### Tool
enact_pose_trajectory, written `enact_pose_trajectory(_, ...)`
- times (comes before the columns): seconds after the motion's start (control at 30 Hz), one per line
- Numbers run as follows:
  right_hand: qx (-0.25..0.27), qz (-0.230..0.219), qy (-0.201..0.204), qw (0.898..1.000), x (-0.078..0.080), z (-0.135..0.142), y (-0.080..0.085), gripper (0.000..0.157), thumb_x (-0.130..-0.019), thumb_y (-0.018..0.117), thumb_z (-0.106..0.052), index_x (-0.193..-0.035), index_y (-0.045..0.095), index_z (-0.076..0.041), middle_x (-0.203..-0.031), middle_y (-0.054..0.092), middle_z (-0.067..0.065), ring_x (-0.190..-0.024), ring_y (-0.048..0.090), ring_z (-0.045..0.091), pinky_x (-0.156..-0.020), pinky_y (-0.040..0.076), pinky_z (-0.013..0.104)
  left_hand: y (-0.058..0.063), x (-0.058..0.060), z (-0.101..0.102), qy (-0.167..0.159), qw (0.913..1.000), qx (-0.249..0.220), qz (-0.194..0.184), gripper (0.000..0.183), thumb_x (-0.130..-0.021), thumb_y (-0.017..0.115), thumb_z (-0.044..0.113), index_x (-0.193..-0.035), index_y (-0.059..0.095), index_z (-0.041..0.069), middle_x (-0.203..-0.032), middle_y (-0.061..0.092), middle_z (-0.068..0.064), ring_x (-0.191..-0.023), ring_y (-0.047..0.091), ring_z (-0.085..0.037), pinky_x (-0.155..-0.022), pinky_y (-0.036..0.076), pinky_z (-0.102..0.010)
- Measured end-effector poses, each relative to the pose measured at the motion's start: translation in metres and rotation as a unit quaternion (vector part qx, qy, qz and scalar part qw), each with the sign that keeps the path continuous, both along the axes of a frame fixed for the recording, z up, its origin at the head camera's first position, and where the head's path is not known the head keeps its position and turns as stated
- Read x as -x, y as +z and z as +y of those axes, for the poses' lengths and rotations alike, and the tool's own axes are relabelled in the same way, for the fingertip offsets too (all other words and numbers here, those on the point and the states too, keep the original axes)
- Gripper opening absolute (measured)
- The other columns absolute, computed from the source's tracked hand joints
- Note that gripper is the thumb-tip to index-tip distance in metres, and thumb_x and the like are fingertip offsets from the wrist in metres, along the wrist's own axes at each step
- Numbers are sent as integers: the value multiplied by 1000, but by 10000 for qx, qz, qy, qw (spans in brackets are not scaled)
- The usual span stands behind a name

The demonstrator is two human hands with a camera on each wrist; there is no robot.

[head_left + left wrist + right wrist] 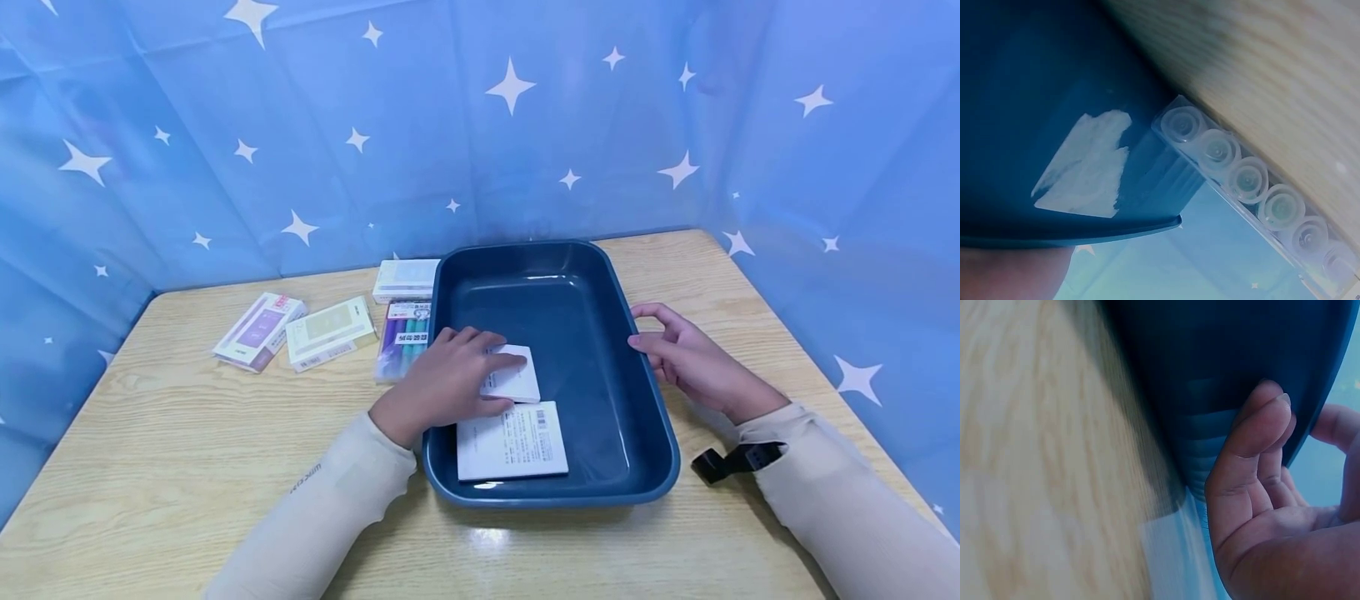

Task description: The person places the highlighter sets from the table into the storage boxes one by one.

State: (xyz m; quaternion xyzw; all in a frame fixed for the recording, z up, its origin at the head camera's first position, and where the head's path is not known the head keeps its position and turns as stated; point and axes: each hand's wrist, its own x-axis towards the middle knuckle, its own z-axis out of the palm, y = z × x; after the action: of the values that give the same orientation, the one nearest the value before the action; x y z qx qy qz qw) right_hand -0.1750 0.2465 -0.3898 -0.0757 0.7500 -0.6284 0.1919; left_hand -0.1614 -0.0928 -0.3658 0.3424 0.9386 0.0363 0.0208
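A dark blue plastic tray (577, 333) stands in front of me. My left hand (453, 379) reaches over its left wall and grips a small white box (521, 379) inside, the index finger across its top and the thumb along its near edge. Nearer to me in the tray lies another flat white box (512, 442), printed text facing up. At the right wall my right hand (693, 362) holds the tray's rim. In the right wrist view its fingers (1254, 434) curl against the outer wall, under the rim. The left hand covers part of the gripped box.
Left of the tray lie a clear case of colored pens (401, 342), a white box (405, 279) behind it, a pale yellow box (330, 332) and a box with a purple panel (261, 332). A blue star-patterned curtain (420, 133) borders the wooden table (187, 467).
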Motion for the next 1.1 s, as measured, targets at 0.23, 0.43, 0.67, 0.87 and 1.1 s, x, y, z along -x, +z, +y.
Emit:
enact_pose_trajectory(0.23,51,-9,22,10000,0,0,2,31,-105,51,-24,-132,37,-23,-72,71,-4,-62,64,10,-59,49,24,1,1,-1,-15,10000,77,-21,57,-87,68,55,-139,60,33,-147,55,-3,-133,50,-25,-108,41,-49)
enact_pose_trajectory(0.43,17,11,28,10000,0,0,2,31,-105,51,-24,-132,37,-23,-75,72,-4,-64,66,10,-59,48,25,2,0,-1,-24,9999,100,-81,57,-86,69,54,-138,61,33,-147,54,-3,-133,49,-25,-108,41,-48)
enact_pose_trajectory(0.67,-80,27,-6,10000,0,-1,1,31,-105,51,-26,-133,36,-24,-75,71,-5,-65,66,11,-59,47,26,1,1,-1,-37,9996,175,-206,57,-86,69,51,-139,60,33,-149,53,-2,-135,48,-24,-109,40,-49)
enact_pose_trajectory(0.87,-92,22,-16,10000,0,0,0,32,-105,51,-26,-132,36,-25,-77,72,-4,-67,68,12,-60,48,26,1,1,-1,-101,9995,205,-202,57,-85,71,50,-139,60,34,-149,53,-1,-135,49,-24,-108,41,-48)
enact_pose_trajectory(1.1,-143,56,-29,9999,1,0,-1,32,-105,52,-26,-133,36,-25,-74,69,-5,-63,63,11,-58,46,27,1,1,-1,-124,9995,203,-227,58,-84,71,50,-139,60,35,-149,53,-1,-134,50,-24,-107,41,-48)
